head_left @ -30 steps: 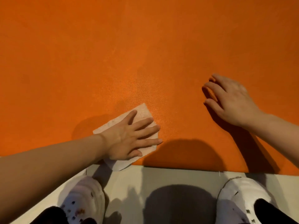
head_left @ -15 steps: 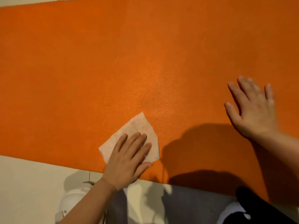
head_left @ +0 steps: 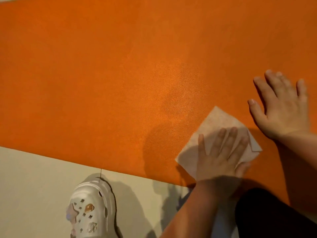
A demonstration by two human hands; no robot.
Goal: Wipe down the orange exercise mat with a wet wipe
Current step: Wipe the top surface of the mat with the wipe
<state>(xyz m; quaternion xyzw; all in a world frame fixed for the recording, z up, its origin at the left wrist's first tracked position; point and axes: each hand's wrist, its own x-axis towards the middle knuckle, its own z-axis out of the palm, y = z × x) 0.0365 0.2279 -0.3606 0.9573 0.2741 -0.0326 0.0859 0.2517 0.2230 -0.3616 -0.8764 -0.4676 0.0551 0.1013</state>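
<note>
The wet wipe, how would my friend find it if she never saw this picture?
Find the big orange mat, then its near edge on the right. The wet wipe lies flat there under the left hand. It is the only pale, thin sheet on the orange.

My left hand [head_left: 221, 157] lies flat, fingers straight and spread; my right hand [head_left: 283, 109] rests palm-down, fingers splayed, just beside it.

One mat [head_left: 103, 74], one wipe [head_left: 214, 122], two hands (one shoe [head_left: 91, 208]).
</note>
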